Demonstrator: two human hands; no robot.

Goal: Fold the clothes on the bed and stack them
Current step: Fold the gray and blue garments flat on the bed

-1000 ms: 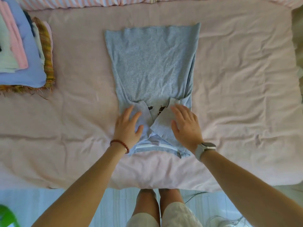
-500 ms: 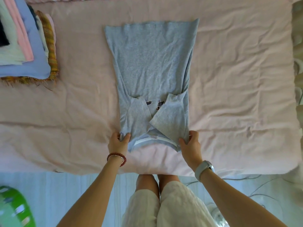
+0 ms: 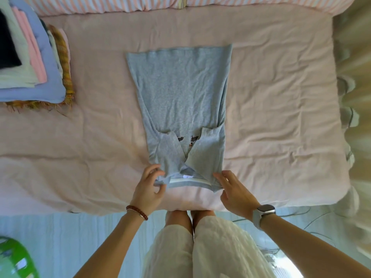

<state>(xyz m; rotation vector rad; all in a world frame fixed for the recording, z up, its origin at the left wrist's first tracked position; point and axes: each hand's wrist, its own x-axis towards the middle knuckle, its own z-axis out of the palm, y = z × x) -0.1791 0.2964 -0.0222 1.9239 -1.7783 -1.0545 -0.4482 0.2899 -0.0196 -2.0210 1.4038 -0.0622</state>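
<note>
Pink bed [image 3: 281, 97] — grey shirt [image 3: 180, 93] flat at centre, folded stack [image 3: 30, 63] far-left corner.

The shirt [image 3: 180, 93] was heather grey with a white collar band, the bed sheet [image 3: 281, 97] pale pink, the pillow [image 3: 261, 5] pink-and-white striped, the bracelet [image 3: 137, 212] dark red

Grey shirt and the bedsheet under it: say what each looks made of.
Grey shirt: looks like soft knit jersey, probably cotton or a blend. It has a matte, heathered fleck and drapes limply in fine creases. The left hand and right hand pinch its near corners.

Bedsheet: looks like thin woven cloth, pale pink and matte, with sharper, wider wrinkles. The exact fibre cannot be told.
</note>
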